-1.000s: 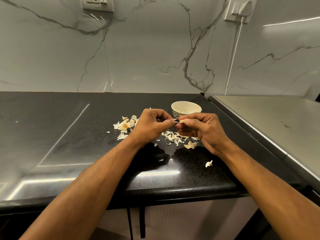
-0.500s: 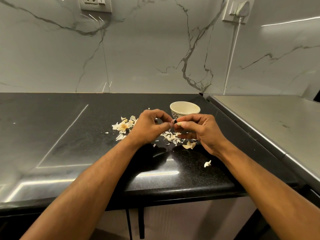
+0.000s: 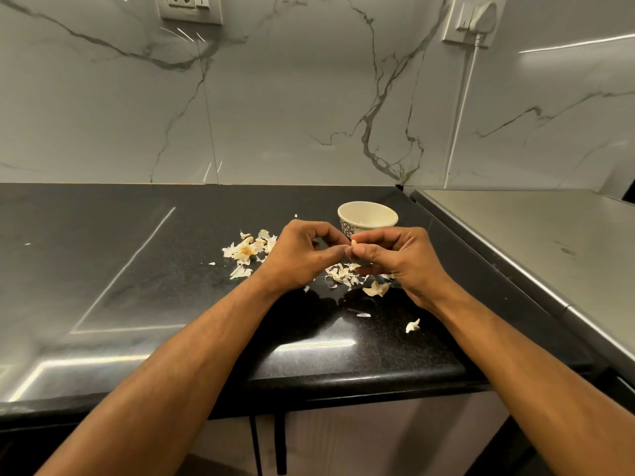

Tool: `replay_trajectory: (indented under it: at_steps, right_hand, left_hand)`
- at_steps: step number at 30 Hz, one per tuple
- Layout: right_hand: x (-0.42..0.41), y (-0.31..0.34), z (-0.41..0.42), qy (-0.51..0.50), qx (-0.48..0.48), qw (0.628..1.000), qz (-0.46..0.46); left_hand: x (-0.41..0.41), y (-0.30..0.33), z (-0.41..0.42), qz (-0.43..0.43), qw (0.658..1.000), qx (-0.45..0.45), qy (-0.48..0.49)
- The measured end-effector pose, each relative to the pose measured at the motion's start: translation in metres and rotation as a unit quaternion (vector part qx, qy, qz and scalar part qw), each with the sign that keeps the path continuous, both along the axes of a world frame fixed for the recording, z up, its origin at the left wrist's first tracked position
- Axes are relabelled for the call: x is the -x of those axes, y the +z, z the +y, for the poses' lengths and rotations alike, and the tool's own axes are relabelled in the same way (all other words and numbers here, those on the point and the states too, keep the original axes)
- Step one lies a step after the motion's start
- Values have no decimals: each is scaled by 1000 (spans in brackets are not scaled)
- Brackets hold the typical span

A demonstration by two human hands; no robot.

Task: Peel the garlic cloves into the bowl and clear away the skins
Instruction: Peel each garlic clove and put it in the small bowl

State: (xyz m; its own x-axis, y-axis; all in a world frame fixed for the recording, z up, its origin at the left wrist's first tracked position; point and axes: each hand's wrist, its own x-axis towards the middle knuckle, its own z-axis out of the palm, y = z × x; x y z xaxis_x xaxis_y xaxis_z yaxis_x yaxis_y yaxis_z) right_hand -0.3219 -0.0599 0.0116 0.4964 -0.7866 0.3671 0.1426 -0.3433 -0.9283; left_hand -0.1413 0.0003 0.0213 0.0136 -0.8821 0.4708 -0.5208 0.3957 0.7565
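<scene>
Dim, warm indoor light with bright streaks of glare on the glossy black countertop (image 3: 103, 269) at lower left and on the marble wall (image 3: 309, 97) at upper right, soft shadows under the forearms, sharp focus, and wide-angle bending toward the frame edges.

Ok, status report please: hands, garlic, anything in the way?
Left hand and right hand pinch one garlic clove. Bowl just behind. Skins litter counter.
</scene>
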Motion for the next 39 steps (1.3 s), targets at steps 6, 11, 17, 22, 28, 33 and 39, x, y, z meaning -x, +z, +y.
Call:
replay_trajectory:
  at_steps: [6, 11, 17, 22, 28, 33, 39]
  right_hand:
    - [0, -2, -2, -23, 57, 998, 28]
    - [-1, -3, -3, -67, 149, 983, 83]
    - [-3, -5, 1, -86, 258, 954, 127]
    - [-4, -7, -2, -92, 288, 946, 120]
    - [-4, -6, 2, -75, 252, 961, 88]
    - [-6, -2, 4, -36, 126, 991, 17]
    - [-2, 2, 4, -2, 2, 998, -56]
  left_hand:
    - [2, 3, 3, 54, 998, -44, -6]
    - [3, 4, 4, 73, 994, -77, 1]
    - [4, 4, 3, 96, 989, -108, 16]
    - [9, 4, 4, 87, 992, -87, 29]
    - [11, 5, 6, 135, 987, -86, 11]
    - [11, 6, 6, 154, 985, -81, -1]
    - [10, 7, 5, 149, 986, -67, 12]
